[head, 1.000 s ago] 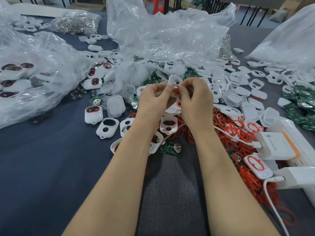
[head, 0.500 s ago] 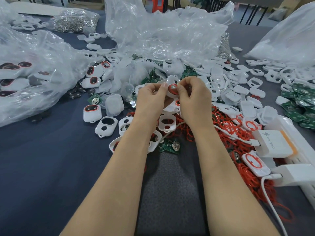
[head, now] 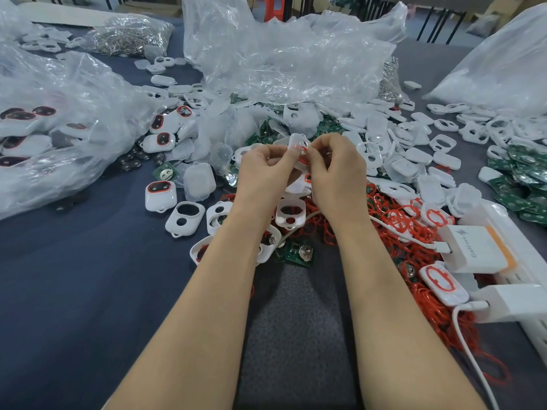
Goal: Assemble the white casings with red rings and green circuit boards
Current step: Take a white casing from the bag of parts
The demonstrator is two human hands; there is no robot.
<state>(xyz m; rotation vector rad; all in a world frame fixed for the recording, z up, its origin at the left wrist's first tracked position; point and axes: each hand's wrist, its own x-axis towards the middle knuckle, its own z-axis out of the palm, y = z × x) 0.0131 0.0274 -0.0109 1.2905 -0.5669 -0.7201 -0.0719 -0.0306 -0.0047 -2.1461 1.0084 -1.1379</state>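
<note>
Both hands meet above the table's middle. My left hand pinches a white casing, and my right hand presses a red ring against it with its fingertips; most of the casing is hidden behind the fingers. Below the hands lie loose white casings and a heap of red rings. A green circuit board rests between my forearms, and more green boards pile up at the right. One casing fitted with a red ring sits by the charger.
Crumpled clear plastic bags cover the back and left; the left bag holds finished casings. A white charger and power strip with white cables stand at the right. A bag of metal parts lies far left.
Both hands have stayed together on the casing, shifting only slightly; the fingers keep working the red ring along the casing's edge.
</note>
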